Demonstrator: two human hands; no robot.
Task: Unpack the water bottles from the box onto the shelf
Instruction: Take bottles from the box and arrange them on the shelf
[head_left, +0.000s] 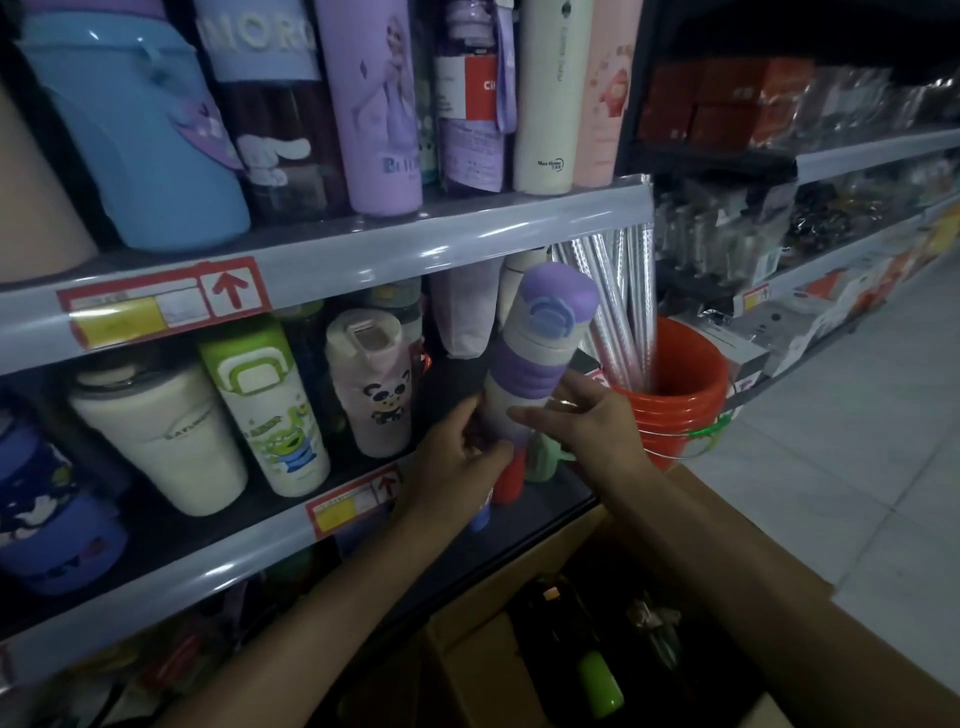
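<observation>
On the middle grey metal shelf (208, 577), from the left, stand a dark blue bottle with cartoon print (41, 499), a cream ribbed tumbler (161, 436), a white bottle with a green handle lid and alien cartoon (265, 410) and a pale pink bottle with a panda picture (374, 384). Just right of these, the left hand (457, 452) grips the base of a white water bottle with purple bands and a purple flip lid (535, 358), its fingers curled round the bottom. The bottle is held in the air over the shelf's right end, tilted with its lid leaning to the right. Directly beneath it stand a red bottle (509, 478) and a pale green bottle (540, 457), both partly hidden by the hands. The right hand (587, 421) clasps the bottle's lower body from the other side, one finger laid across its front. Further right stands an orange plastic bucket (675, 395) holding silver rolled tubes (618, 312). Below the forearms sits the open brown cardboard box (483, 660), dark inside, with a bright green cap (600, 686) showing.
</observation>
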